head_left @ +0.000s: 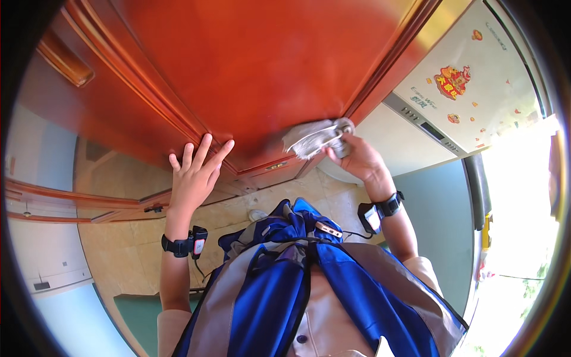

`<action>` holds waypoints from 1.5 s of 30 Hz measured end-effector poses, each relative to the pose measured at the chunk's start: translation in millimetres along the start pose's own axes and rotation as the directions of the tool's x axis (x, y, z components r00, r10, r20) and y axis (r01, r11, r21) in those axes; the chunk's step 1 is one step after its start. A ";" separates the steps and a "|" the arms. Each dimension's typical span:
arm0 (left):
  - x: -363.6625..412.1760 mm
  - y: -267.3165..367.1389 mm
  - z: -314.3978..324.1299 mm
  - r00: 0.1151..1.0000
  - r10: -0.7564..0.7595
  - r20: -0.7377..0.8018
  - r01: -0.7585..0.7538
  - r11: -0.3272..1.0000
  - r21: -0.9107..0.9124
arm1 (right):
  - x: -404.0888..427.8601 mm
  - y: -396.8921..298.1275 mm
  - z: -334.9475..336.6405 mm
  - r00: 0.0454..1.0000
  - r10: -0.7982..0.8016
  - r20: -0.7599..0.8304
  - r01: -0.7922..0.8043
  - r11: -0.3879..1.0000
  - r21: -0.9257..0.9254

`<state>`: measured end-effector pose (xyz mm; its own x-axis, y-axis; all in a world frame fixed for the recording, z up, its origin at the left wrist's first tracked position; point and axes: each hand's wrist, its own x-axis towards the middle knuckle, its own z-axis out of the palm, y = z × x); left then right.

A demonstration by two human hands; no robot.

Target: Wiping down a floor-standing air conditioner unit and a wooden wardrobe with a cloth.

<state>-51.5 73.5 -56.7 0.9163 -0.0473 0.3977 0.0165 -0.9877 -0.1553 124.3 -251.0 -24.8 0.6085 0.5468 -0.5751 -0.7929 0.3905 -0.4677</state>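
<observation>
A glossy red-brown wooden door (pixel 267 58) with a recessed panel stands before me. My left hand (pixel 196 172) holds nothing; its fingers are spread, and the tips rest on the door's moulding at the lower left of the panel. In my right hand (pixel 359 158) is a bunched grey-white cloth (pixel 316 138), pinched between thumb and fingers near the panel's lower right corner. The cloth is slightly blurred and lies against or just off the surface; I cannot tell which. A small metal lock plate (pixel 276 166) sits in the door's edge below.
To the right stands a white floor air conditioner (pixel 410 129) with stickers and a control strip, beside a bright window (pixel 517 214). A wooden handle (pixel 67 62) juts out at upper left. Tiled floor (pixel 120 250) lies below. A phone (pixel 328 229) sticks out at my waist.
</observation>
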 end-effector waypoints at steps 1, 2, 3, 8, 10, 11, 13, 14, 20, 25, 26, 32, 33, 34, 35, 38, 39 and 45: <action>-1.1 1.2 -0.4 0.995 -0.029 0.092 0.032 0.999 -0.030 | -8.1 -6.9 0.6 1.000 0.000 -0.005 0.000 1.000 0.003; -2.2 2.4 -2.5 0.995 -0.027 0.095 0.030 0.999 -0.033 | -15.6 -14.4 -0.2 0.985 -0.124 0.124 0.123 0.992 0.014; -0.6 4.1 -5.5 0.980 -0.050 0.192 0.068 0.994 -0.086 | -23.4 -21.2 -0.3 0.936 -0.251 0.245 0.249 0.968 0.041; -5.8 8.6 -6.0 0.958 -0.037 0.283 0.107 0.966 -0.234 | -52.9 -34.3 14.6 0.569 -0.781 0.257 0.821 0.556 -0.129; -19.7 1.4 1.6 0.985 -0.025 0.168 0.064 0.970 -0.234 | -63.1 -34.5 27.9 0.484 -0.852 0.200 0.870 0.446 -0.210; -23.9 -1.6 4.8 0.999 -0.010 0.051 0.021 0.973 -0.230 | -66.6 -35.3 34.3 0.276 -0.929 0.247 0.875 0.137 -0.464; -23.9 -2.1 1.8 0.995 -0.049 -0.090 0.033 0.983 -0.180 | -62.2 -34.2 40.7 0.076 -0.931 0.356 0.739 -0.187 -0.647; -23.2 -3.0 -0.9 0.970 -0.075 -0.230 0.046 0.990 -0.131 | -55.5 -30.7 45.1 -0.090 -0.894 0.439 0.631 -0.392 -0.670; -4.7 -6.1 -7.8 0.983 -0.069 -0.171 0.059 0.996 -0.066 | -9.0 -5.5 94.3 -0.353 -0.577 0.737 0.285 -0.816 -0.502; -5.7 -7.2 11.7 0.978 -0.056 -0.201 0.055 0.998 -0.010 | 26.2 20.6 105.8 -0.501 -0.480 0.720 0.180 -0.872 -0.456; -5.3 -6.4 11.4 0.978 -0.046 -0.203 0.045 0.999 -0.010 | 30.4 19.9 103.2 -0.507 -0.423 0.751 0.170 -0.903 -0.394; -5.1 -9.4 17.0 0.972 -0.030 -0.232 0.030 1.000 -0.005 | 56.2 46.8 69.1 -0.359 -0.122 0.925 0.101 -0.991 -0.092; -4.2 -10.9 17.5 0.965 -0.017 -0.263 0.022 1.000 0.017 | 66.7 54.4 62.9 -0.389 -0.089 0.917 0.088 -0.994 -0.060; -5.1 -12.2 18.0 0.957 -0.005 -0.291 0.018 0.999 0.040 | 74.7 60.5 54.0 -0.379 -0.076 0.922 0.093 -0.995 -0.044; -5.6 -12.7 20.7 0.957 -0.007 -0.290 0.020 0.999 0.043 | 79.5 65.9 45.3 -0.381 -0.077 0.921 0.097 -0.994 -0.043; -2.0 -15.0 38.6 0.908 0.033 -0.419 0.016 0.994 0.112 | 92.7 74.2 18.8 -0.290 0.054 0.956 0.070 -0.995 0.077; 0.1 -15.7 42.9 0.876 0.050 -0.479 0.024 0.989 0.146 | 96.2 74.4 10.8 -0.292 0.056 0.955 0.070 -0.994 0.080; 1.0 -21.7 63.4 0.779 0.098 -0.619 0.054 0.974 0.222 | 98.5 71.8 -28.3 0.032 0.277 0.960 0.146 -0.952 0.270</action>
<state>-25.6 104.3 -110.3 0.4674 -0.2261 0.8546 0.1538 -0.9312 -0.3304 128.2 -190.1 -134.0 -0.2304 0.8369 0.4966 0.8352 -0.0918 0.5422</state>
